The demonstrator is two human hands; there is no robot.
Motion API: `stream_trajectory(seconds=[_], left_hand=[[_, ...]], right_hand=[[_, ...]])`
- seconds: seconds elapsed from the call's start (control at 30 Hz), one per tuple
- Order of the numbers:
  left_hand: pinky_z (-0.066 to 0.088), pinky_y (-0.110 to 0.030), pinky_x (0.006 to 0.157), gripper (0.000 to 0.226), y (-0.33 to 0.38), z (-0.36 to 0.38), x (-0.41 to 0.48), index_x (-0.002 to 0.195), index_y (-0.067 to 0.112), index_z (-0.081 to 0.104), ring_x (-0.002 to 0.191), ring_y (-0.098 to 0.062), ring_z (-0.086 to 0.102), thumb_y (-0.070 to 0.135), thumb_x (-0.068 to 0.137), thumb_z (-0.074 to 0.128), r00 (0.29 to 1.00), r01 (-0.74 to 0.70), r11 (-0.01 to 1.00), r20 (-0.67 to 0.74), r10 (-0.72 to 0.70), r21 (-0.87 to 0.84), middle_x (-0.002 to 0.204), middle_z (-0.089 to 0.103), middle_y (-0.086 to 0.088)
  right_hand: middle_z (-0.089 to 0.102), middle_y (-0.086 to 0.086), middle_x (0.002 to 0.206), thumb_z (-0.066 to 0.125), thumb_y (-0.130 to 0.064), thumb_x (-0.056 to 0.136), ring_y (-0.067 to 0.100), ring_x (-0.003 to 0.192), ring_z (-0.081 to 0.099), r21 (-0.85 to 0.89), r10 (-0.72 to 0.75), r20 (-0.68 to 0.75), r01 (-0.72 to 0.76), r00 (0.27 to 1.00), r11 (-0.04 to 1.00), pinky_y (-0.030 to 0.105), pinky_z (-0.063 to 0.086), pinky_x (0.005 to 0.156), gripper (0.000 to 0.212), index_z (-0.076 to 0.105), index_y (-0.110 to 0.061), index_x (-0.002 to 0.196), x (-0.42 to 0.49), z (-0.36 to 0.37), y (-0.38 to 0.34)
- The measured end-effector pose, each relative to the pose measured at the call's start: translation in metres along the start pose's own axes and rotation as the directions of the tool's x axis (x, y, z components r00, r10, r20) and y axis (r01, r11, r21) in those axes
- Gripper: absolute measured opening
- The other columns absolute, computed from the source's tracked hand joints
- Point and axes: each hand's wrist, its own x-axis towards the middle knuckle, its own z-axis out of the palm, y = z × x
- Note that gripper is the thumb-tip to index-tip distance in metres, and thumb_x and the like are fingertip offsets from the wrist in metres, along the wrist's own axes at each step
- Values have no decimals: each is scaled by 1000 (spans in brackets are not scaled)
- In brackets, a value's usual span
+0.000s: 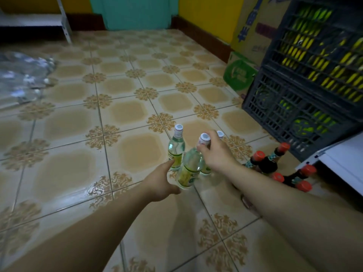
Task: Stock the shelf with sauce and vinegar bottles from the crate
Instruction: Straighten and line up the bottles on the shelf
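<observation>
A tilted vinegar bottle on the floor is pinched at the neck by the right hand. Its base is cupped by the left hand, though a firm grip there cannot be told. The 2 standing bottles touching it could be knocked over and broken on the hard tiled floor. Crates are stacked at the right by a yellow wall.

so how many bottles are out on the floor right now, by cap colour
clear bottles with white caps: 3 (one tilted, its neck pinched by the right hand; one partly hidden behind that hand)
dark bottles with orange-red caps: 5
total: 8
</observation>
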Motion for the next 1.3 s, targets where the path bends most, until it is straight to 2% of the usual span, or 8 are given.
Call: stream_trajectory(seconds=[0.1,0.23,0.33,0.43,0.6,0.77,1.13,1.3], left_hand=[[29,-19,98,110,22,2,-6,150,33,10,135,-11,33,18,68,82,990,-133,983,38,138,-124,151,31,8],[51,-15,75,112,59,-2,-28,137,61,13,101,4,61,3,67,78,944,-293,870,25,330,-397,111,59,30],[54,-22,72,104,89,-8,-47,128,58,26,97,-12,67,-2,62,79,929,-318,759,-29,368,-567,109,67,6],[56,-39,78,91,117,-17,-66,124,44,40,97,-29,68,5,52,81,924,-304,654,-48,378,-693,109,68,-12],[50,-53,85,76,150,-33,-86,132,25,46,98,-39,64,5,63,71,905,-259,495,-30,423,-829,113,64,-24],[51,-49,80,71,161,-33,-100,133,25,46,96,-36,65,6,67,64,917,-256,533,-28,398,-806,111,66,-21],[54,-37,81,87,180,-30,-110,135,41,39,102,-31,66,5,62,71,864,-311,643,74,498,-699,113,68,-10],[55,-39,83,90,228,-24,-102,133,43,40,102,-32,65,2,62,78,797,-379,615,94,597,-692,113,68,-10]], right_hand=[[61,-14,89,56,-45,88,7,81,59,121,-87,-102,99,991,988,29,45,62,20,41,-45,100,-13,-41,-33],[67,-3,93,55,-58,70,19,87,66,357,-91,-290,196,953,913,49,55,81,28,50,-44,93,-37,-91,-72],[68,0,97,59,-53,82,15,89,66,404,-123,-374,281,919,871,46,54,85,19,53,-41,95,-53,-120,-89],[68,-5,100,60,-46,90,2,88,66,433,-171,-279,282,945,856,36,53,83,20,56,-36,107,-68,-144,-99],[72,-1,100,64,-32,89,14,87,72,542,-250,57,180,967,821,35,58,66,36,45,-51,113,-100,-160,-90],[74,-7,78,62,-23,92,16,74,73,594,-271,38,196,962,780,27,55,53,41,39,-49,114,-108,-161,-86],[70,-1,97,64,-34,89,8,69,71,533,-171,-78,186,982,825,19,49,45,57,38,-27,139,-130,-192,-86],[74,-4,96,67,-44,77,10,81,72,484,-201,-185,268,962,833,19,52,58,52,49,-33,125,-139,-239,-85]])
